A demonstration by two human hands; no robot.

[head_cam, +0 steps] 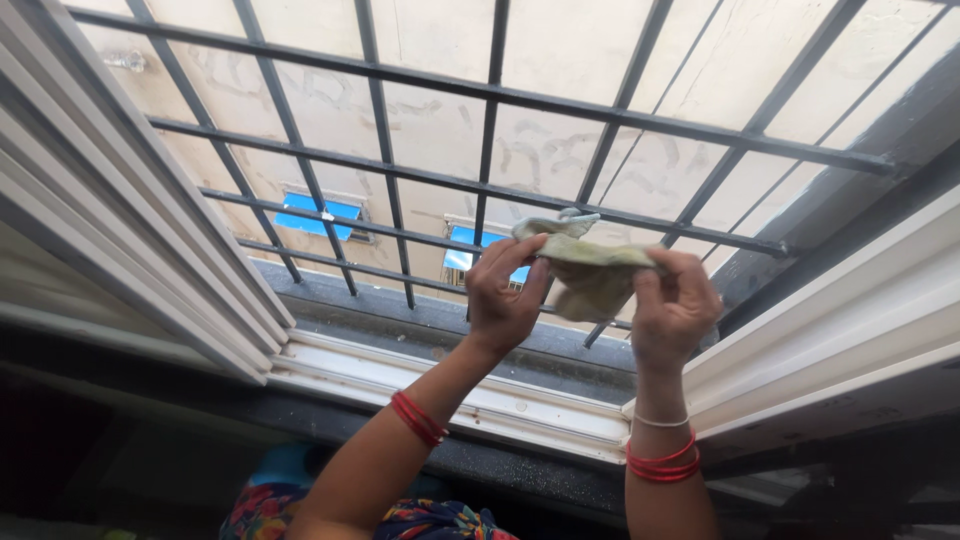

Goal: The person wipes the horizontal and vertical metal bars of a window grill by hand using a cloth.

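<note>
- While both arms are raised at an open window, a crumpled pale yellow-green cloth rag (590,272) is held between the two hands, just in front of the dark metal window grille (490,130).
- Left hand (503,296): fingers are pinched together on the rag's left end, thumb below, fingertips on top.
- Right hand (675,305): fingers are closed on the rag's right end.
- The rag's long axis runs left to right, roughly level and parallel to the horizontal bars; its middle sags below the grip line.
- A small bunched tail of the rag is seen sticking up above the left fingertips, close to a bar; contact with the bar cannot be told.
- Neither hand is nearer; the rag spans both.
- The white sliding window track (450,390) lies below the wrists, well apart from the rag.
- Red bangles are worn on both wrists.
</note>
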